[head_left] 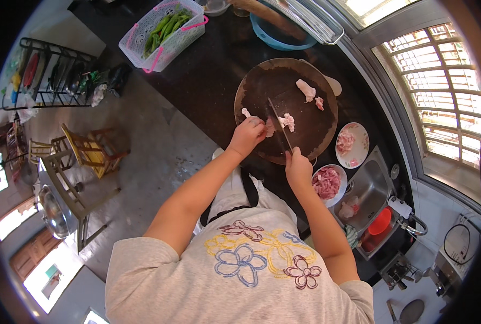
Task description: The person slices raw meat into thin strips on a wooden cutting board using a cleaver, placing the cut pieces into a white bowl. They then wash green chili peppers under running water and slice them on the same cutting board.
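The right hand point(298, 166) was closed around a long, dark-bladed metal knife point(280, 124), whose blade crossed the round, dark brown wooden chopping board point(311, 123) left of its centre. The left hand point(248, 136) pinched a pale pink strip of raw meat point(270, 128) near the board's left edge, beside the blade. Cutting appeared partly complete: red-pink meat pieces point(325, 182) lay in a round white bowl point(333, 202), and paler pieces point(345, 141) on a white oval plate point(361, 136), both beyond the board's lower right edge. Apparently left uncut were a pale lump point(288, 122) beside the blade and two loose scraps point(305, 90) near the upper right edge
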{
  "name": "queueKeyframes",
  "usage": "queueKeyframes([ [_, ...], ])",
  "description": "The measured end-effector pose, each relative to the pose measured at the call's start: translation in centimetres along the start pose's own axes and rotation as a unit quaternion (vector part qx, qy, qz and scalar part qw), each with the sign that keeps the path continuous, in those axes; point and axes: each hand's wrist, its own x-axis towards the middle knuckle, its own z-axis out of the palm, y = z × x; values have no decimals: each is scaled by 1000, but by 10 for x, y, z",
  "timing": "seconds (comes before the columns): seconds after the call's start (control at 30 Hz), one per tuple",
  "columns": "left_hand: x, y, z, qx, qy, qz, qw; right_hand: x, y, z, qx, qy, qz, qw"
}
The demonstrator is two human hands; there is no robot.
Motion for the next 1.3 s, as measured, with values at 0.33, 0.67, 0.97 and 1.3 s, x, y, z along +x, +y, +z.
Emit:
queueKeyframes([
  [0.33, 12, 20, -1, -19, 26, -55, 998, -6, -4, -8, 25, 3, -13, 1000],
  [0.67, 18, -12, 24, 18, -43, 62, 997, 16, -6, 8, 5, -5, -18, 1000],
  [0.97, 21, -12, 21, 47, -70, 24, 996, 47, -20, 7, 17, -17, -14, 1000],
  [1.3, 18, -12, 25, 14, -35, 30, 999, 26, -1, 10, 9, -44, -1, 999],
])
